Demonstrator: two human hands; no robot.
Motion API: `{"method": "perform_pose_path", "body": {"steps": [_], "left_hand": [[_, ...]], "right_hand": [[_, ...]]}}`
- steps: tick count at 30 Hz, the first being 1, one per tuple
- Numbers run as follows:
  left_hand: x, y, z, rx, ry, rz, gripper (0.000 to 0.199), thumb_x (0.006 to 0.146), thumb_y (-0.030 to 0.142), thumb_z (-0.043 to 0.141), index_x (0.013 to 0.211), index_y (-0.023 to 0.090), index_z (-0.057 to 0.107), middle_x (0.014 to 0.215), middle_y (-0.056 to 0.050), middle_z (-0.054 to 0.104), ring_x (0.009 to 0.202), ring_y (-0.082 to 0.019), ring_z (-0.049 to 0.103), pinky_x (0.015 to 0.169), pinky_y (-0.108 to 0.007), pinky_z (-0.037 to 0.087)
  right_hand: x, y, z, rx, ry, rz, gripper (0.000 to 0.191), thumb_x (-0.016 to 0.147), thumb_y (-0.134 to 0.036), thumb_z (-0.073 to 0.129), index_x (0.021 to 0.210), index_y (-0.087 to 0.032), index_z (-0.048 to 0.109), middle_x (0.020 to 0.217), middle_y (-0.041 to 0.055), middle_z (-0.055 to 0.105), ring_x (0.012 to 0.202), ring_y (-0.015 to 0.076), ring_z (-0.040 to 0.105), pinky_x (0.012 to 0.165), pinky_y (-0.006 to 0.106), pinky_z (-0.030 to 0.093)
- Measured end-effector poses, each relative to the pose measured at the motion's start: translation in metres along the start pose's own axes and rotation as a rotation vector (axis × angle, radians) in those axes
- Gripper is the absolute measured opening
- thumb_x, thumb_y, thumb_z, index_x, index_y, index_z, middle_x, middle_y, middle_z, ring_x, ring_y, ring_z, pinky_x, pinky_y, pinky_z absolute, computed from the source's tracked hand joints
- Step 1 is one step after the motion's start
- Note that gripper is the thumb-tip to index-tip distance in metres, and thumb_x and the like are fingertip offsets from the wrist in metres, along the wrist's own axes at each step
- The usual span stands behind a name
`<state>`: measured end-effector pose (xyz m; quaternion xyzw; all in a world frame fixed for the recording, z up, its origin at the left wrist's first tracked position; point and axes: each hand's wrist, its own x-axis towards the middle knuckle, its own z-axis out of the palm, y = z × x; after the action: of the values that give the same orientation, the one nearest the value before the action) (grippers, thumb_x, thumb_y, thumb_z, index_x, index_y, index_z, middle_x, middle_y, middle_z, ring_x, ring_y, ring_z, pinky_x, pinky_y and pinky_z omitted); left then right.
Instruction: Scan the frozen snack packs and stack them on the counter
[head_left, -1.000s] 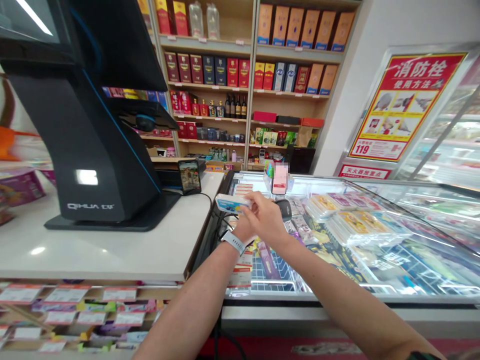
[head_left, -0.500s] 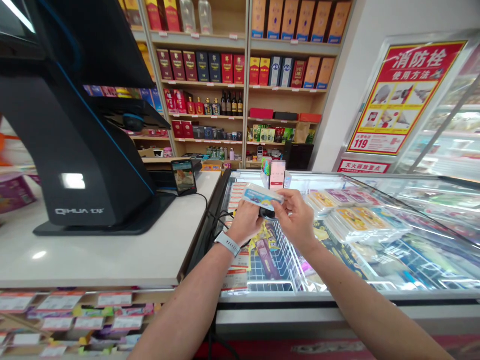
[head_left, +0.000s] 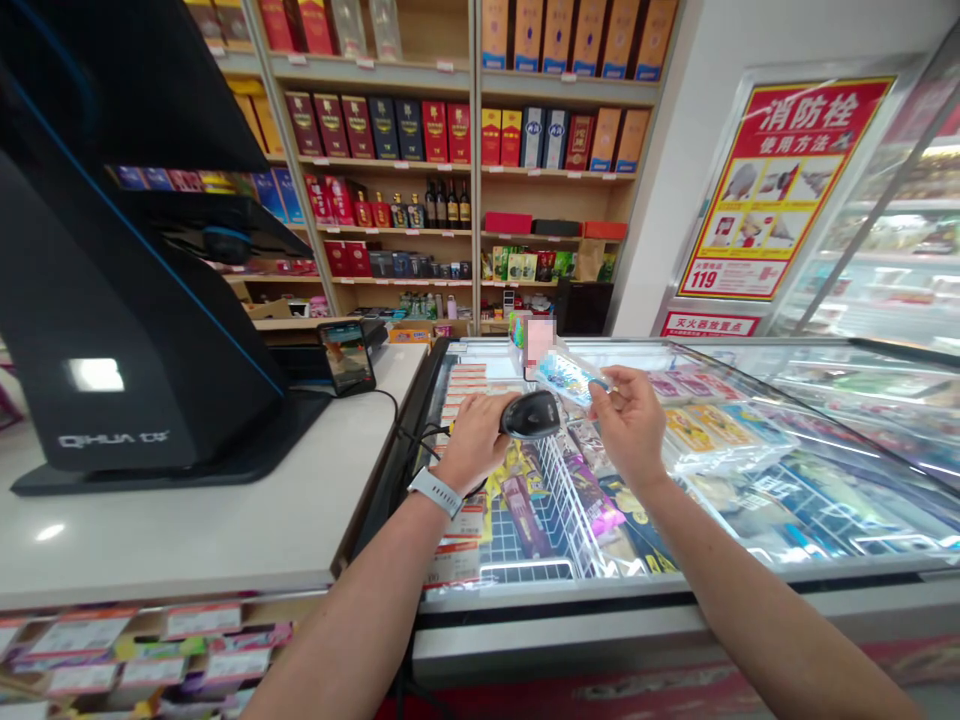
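My left hand [head_left: 476,435], with a watch [head_left: 436,490] on its wrist, is wrapped round a black barcode scanner [head_left: 531,414], whose head points to the right. To the right of it, my right hand [head_left: 632,420] pinches one end of a flat blue-and-clear ice cream packet [head_left: 571,376]. The packet is tilted and slightly apart from the scanner. Both hands are above the glass-topped chest freezer [head_left: 600,618]. Below them a white wire basket [head_left: 566,500] holds several wrapped ice creams, one of them in a purple-brown wrapper [head_left: 525,515].
On the left a white counter [head_left: 225,530] carries a black checkout terminal [head_left: 150,330] and a propped-up phone [head_left: 347,357]. Black cables [head_left: 397,420] run from the counter to the freezer. Shelves of boxed bottles [head_left: 382,130] stand behind. A red fire-hydrant sign [head_left: 787,190] hangs on the right wall.
My right hand has moved the packet right, away from my left hand, and its face has tilted. The scanner now shows clearly in my left hand. The whole view has shifted a little to the right.
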<state>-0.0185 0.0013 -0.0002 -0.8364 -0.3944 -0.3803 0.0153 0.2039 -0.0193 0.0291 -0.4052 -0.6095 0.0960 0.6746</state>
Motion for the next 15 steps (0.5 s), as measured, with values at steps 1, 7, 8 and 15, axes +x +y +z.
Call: {"method": "perform_pose_path", "body": {"steps": [1, 7, 8, 15], "left_hand": [[0.000, 0.001, -0.001, 0.002, -0.003, -0.004, 0.057, 0.076, 0.007, 0.056, 0.131, 0.020, 0.053, 0.129, -0.007, 0.065, 0.120, -0.026, 0.056, 0.109, -0.045, 0.035], [0.000, 0.002, -0.002, 0.011, 0.005, -0.004, 0.054, 0.077, 0.008, 0.056, 0.130, 0.019, 0.054, 0.127, -0.008, 0.066, 0.119, -0.026, 0.057, 0.108, -0.045, 0.036], [0.000, 0.002, -0.002, 0.012, 0.011, -0.006, 0.054, 0.077, 0.009, 0.057, 0.130, 0.020, 0.053, 0.127, -0.008, 0.066, 0.119, -0.026, 0.057, 0.107, -0.044, 0.036], [0.000, 0.001, -0.002, 0.008, 0.002, -0.012, 0.055, 0.078, 0.010, 0.057, 0.131, 0.021, 0.054, 0.128, -0.008, 0.066, 0.119, -0.026, 0.057, 0.109, -0.046, 0.035]], "right_hand": [[0.001, 0.002, -0.002, -0.005, 0.014, 0.007, 0.028, 0.087, -0.042, 0.066, 0.104, -0.022, 0.055, 0.073, -0.0046, 0.062, 0.050, 0.0105, 0.059, 0.047, 0.023, 0.046], [0.006, 0.020, -0.006, -0.022, 0.036, 0.093, 0.030, 0.085, -0.043, 0.065, 0.103, -0.022, 0.054, 0.084, -0.0012, 0.067, 0.051, 0.0104, 0.059, 0.045, 0.023, 0.046], [0.006, 0.023, -0.006, -0.028, 0.029, 0.109, 0.030, 0.085, -0.044, 0.065, 0.103, -0.022, 0.054, 0.086, -0.0004, 0.067, 0.051, 0.0108, 0.059, 0.046, 0.024, 0.045], [0.006, 0.044, -0.007, -0.272, -0.033, 0.094, 0.030, 0.086, -0.045, 0.060, 0.103, -0.020, 0.057, 0.082, -0.0003, 0.067, 0.052, 0.0133, 0.057, 0.057, 0.028, 0.046]]}}
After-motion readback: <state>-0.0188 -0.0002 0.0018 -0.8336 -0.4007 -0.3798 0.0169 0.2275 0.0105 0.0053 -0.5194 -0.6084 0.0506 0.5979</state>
